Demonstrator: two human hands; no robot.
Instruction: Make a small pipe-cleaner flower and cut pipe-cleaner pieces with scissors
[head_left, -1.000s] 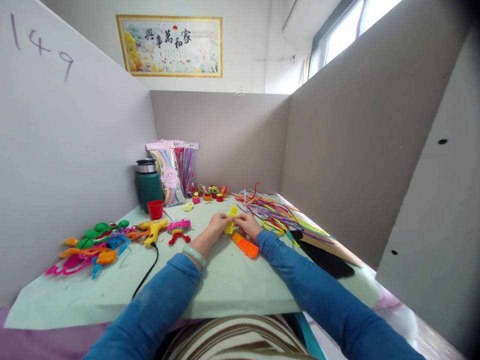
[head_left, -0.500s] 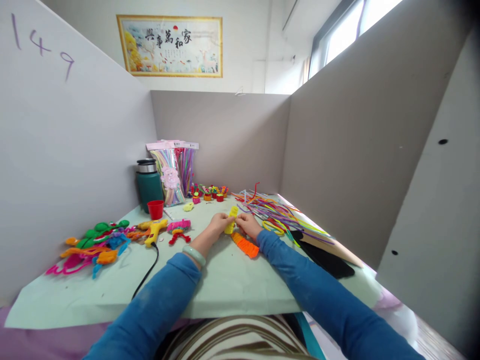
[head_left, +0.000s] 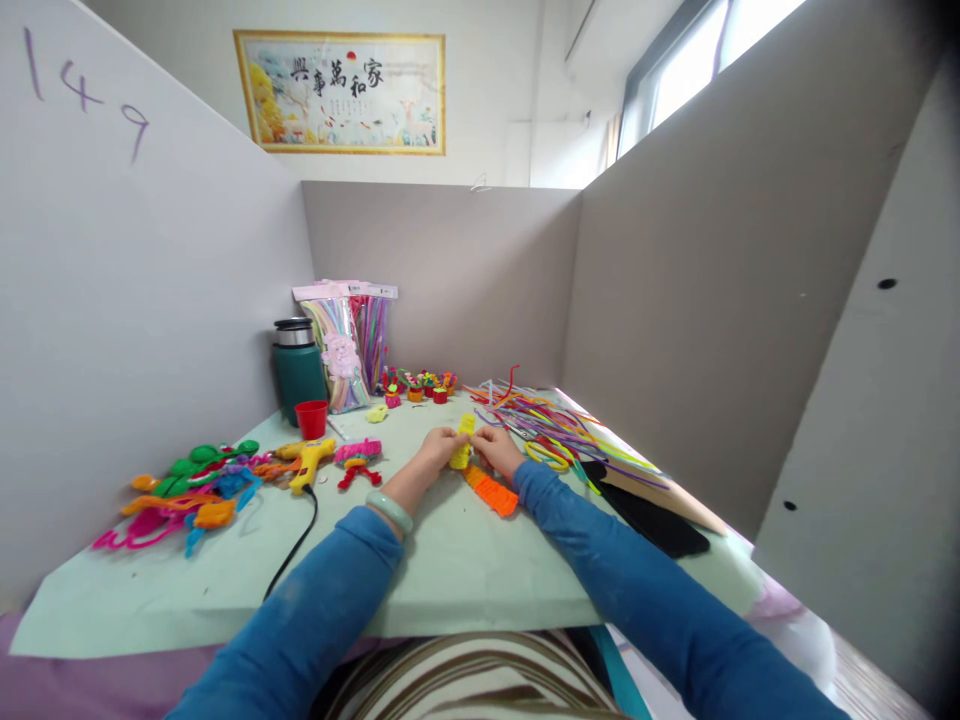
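Note:
A yellow strip of bent pipe cleaner (head_left: 461, 456) stands upright between my hands, above the middle of the table. My left hand (head_left: 441, 446) pinches its left side. From the right, the fingers of my right hand (head_left: 496, 450) close on its other edge; the fingertips partly hide it. Just below lies a flat orange strip of zigzag pipe cleaner (head_left: 491, 493), its upper end close under the yellow one. Whether the two strips touch, I cannot tell.
Left stand a yellow glue gun (head_left: 307, 463), a red cup (head_left: 311, 419), a green bottle (head_left: 298, 372) and a pile of pipe-cleaner shapes (head_left: 202, 490). Loose pipe cleaners (head_left: 540, 415), yellow-handled scissors (head_left: 547, 455) and a black piece (head_left: 652, 515) lie right. Partitions enclose the table (head_left: 450, 580).
Hardly anything differs. The yellow strip has shifted very slightly between my fingers; both hands keep their place.

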